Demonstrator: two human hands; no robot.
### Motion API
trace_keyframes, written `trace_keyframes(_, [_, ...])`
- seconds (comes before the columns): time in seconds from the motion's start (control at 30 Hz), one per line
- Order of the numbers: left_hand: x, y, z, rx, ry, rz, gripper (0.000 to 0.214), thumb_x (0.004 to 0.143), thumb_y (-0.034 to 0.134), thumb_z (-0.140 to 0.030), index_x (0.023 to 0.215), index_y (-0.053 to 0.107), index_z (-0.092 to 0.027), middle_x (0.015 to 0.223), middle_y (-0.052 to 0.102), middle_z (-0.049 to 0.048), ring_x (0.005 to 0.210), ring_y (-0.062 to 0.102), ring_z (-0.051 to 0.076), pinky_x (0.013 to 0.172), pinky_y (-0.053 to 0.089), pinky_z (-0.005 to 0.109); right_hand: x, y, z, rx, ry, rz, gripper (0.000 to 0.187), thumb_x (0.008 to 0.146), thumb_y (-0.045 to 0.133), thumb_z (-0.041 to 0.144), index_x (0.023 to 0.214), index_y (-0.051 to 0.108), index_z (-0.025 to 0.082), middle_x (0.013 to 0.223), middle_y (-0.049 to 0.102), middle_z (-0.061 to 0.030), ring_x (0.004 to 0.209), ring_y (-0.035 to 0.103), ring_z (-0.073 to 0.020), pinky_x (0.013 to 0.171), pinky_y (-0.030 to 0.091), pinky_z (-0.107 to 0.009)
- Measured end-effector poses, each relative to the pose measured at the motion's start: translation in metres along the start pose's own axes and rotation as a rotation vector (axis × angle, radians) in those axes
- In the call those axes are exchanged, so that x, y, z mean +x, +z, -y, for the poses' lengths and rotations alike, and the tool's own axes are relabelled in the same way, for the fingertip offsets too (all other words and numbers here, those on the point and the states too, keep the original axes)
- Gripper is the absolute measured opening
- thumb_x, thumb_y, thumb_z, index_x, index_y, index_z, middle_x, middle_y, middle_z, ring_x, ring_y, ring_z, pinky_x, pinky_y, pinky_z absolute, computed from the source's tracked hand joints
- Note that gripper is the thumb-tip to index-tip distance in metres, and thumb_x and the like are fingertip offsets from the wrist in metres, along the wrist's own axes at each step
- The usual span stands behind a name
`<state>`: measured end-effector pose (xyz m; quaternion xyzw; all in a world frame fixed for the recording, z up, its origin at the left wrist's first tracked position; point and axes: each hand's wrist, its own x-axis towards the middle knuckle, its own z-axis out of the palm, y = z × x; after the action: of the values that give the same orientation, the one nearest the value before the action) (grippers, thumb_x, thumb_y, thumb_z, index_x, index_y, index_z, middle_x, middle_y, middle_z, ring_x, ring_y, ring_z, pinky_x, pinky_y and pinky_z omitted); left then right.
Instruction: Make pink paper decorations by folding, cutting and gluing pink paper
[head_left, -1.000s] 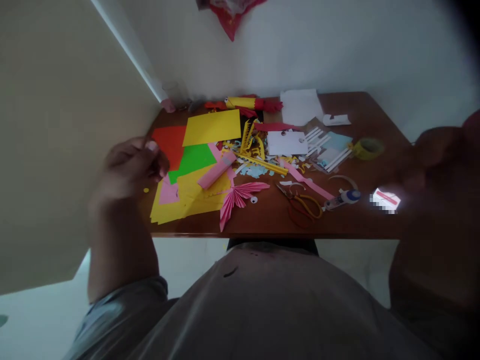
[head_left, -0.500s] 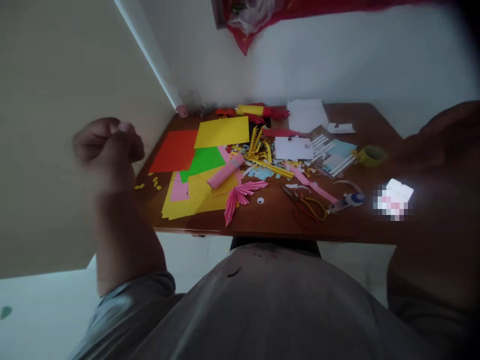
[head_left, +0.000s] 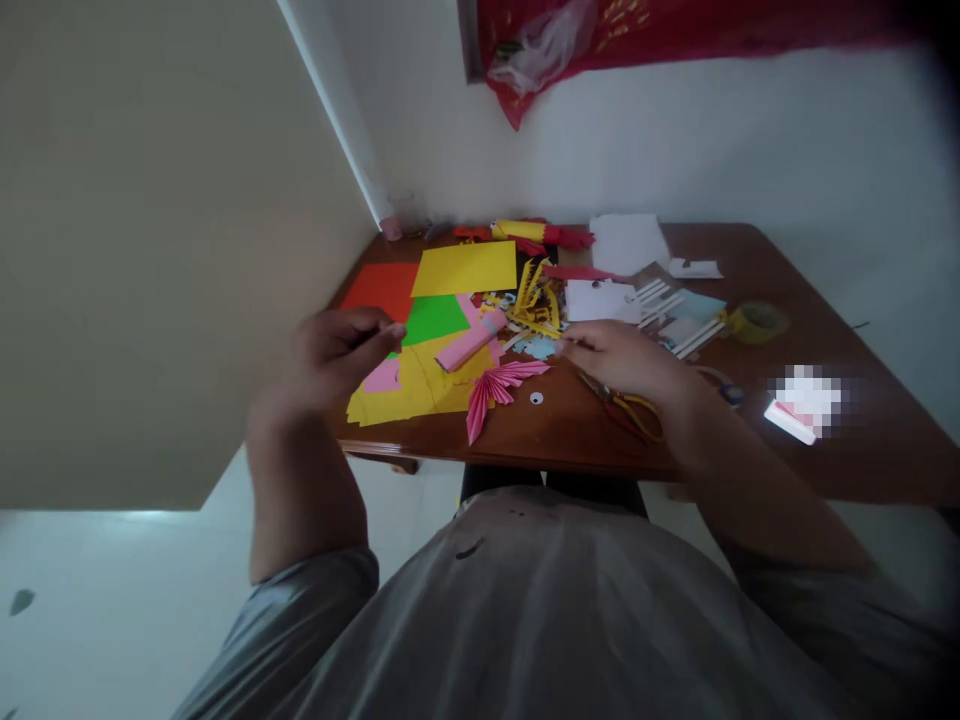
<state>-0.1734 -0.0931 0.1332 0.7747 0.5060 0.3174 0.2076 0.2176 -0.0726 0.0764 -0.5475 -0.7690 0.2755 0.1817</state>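
My left hand [head_left: 341,355] is raised over the left side of the table, closed in a pinch; anything between the fingertips is too small to make out. My right hand [head_left: 619,355] is over the middle, fingers together and pointing left; what they hold, if anything, is hidden. Close to its fingertips are a yellow paper strip [head_left: 534,326] and light blue scraps [head_left: 536,347]. Between the hands lie a pink paper roll [head_left: 471,342], a pink pleated paper fan [head_left: 496,390] and a googly eye [head_left: 536,398]. Scissors [head_left: 634,408] are partly under my right wrist.
Yellow [head_left: 465,268], orange [head_left: 379,287] and green sheets [head_left: 435,318] cover the left of the brown table [head_left: 750,450]. At the back is a yellow-and-red paper figure [head_left: 525,232]. Tape [head_left: 757,322] and a bright phone-like object [head_left: 791,425] lie right. A wall borders the left.
My left hand has moved right, toward the sheets. The right hand has swung in from the far right to the middle, over the scissors. The view has shifted slightly.
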Motion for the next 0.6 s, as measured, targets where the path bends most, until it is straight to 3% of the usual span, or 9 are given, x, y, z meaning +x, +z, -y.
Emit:
trace_keyframes(0.07, [0.009, 0.006, 0.009, 0.142, -0.045, -0.031, 0.04, 0.101, 0.073, -0.05, 0.077, 0.07, -0.019, 0.062, 0.045, -0.0042, 0.058, 0.037, 0.01, 0.052, 0.028, 0.026, 0.03, 0.021, -0.005, -0.017, 0.027, 0.058, 0.025, 0.106, 0.06, 0.036, 0.101, 0.079, 0.021, 0.096, 0.078, -0.0042, 0.086, 0.066, -0.0194, 0.074, 0.043, -0.028])
trace_keyframes(0.17, [0.02, 0.008, 0.017, 0.254, -0.096, -0.113, 0.036, 0.101, 0.072, -0.047, 0.077, 0.07, -0.02, 0.06, 0.044, -0.0048, 0.058, 0.037, 0.011, 0.055, 0.028, 0.028, 0.067, 0.029, -0.007, 0.012, 0.069, 0.143, 0.032, 0.106, 0.062, 0.035, 0.08, 0.074, 0.02, 0.067, 0.065, -0.0014, 0.063, 0.055, -0.0168, 0.063, 0.038, -0.029])
trace_keyframes(0.27, [0.029, 0.0, 0.01, 0.296, -0.122, -0.207, 0.034, 0.102, 0.072, -0.048, 0.083, 0.075, -0.02, 0.061, 0.045, -0.0048, 0.059, 0.038, 0.012, 0.059, 0.031, 0.029, 0.091, 0.01, 0.013, 0.18, 0.109, 0.053, 0.05, 0.11, 0.061, 0.048, 0.067, 0.052, 0.024, 0.053, 0.042, 0.0033, 0.05, 0.035, -0.0134, 0.053, 0.028, -0.031])
trace_keyframes(0.4, [0.046, 0.001, -0.011, 0.371, 0.004, -0.345, 0.026, 0.099, 0.079, -0.047, 0.104, 0.083, -0.021, 0.078, 0.064, 0.0003, 0.07, 0.051, 0.016, 0.066, 0.038, 0.031, 0.106, -0.025, 0.076, 0.681, -0.093, -0.014, 0.048, 0.113, 0.055, 0.049, 0.072, 0.042, 0.027, 0.054, 0.024, 0.0089, 0.048, 0.018, -0.0113, 0.048, 0.019, -0.027])
trace_keyframes(0.47, [0.057, 0.02, -0.02, 0.265, 0.135, -0.269, 0.033, 0.092, 0.088, -0.048, 0.112, 0.082, -0.021, 0.09, 0.07, 0.0035, 0.082, 0.059, 0.019, 0.074, 0.044, 0.031, 0.107, -0.031, 0.113, 0.792, -0.225, 0.001, 0.05, 0.115, 0.05, 0.047, 0.071, 0.04, 0.026, 0.054, 0.02, 0.0093, 0.048, 0.014, -0.0108, 0.046, 0.015, -0.025])
trace_keyframes(0.53, [0.068, 0.051, -0.027, 0.024, 0.212, -0.037, 0.041, 0.084, 0.096, -0.052, 0.103, 0.08, -0.019, 0.082, 0.066, 0.0014, 0.077, 0.058, 0.017, 0.07, 0.044, 0.03, 0.106, -0.028, 0.144, 0.843, -0.294, 0.009, 0.051, 0.118, 0.047, 0.043, 0.071, 0.039, 0.025, 0.057, 0.024, 0.0083, 0.049, 0.016, -0.0101, 0.045, 0.016, -0.023])
trace_keyframes(0.6, [0.078, 0.085, -0.032, -0.248, 0.224, 0.133, 0.041, 0.086, 0.094, -0.055, 0.091, 0.077, -0.019, 0.07, 0.058, -0.0019, 0.069, 0.055, 0.015, 0.065, 0.042, 0.028, 0.105, -0.021, 0.166, 0.863, -0.339, 0.029, 0.053, 0.119, 0.048, 0.041, 0.069, 0.039, 0.024, 0.058, 0.024, 0.0082, 0.051, 0.014, -0.0092, 0.045, 0.014, -0.022])
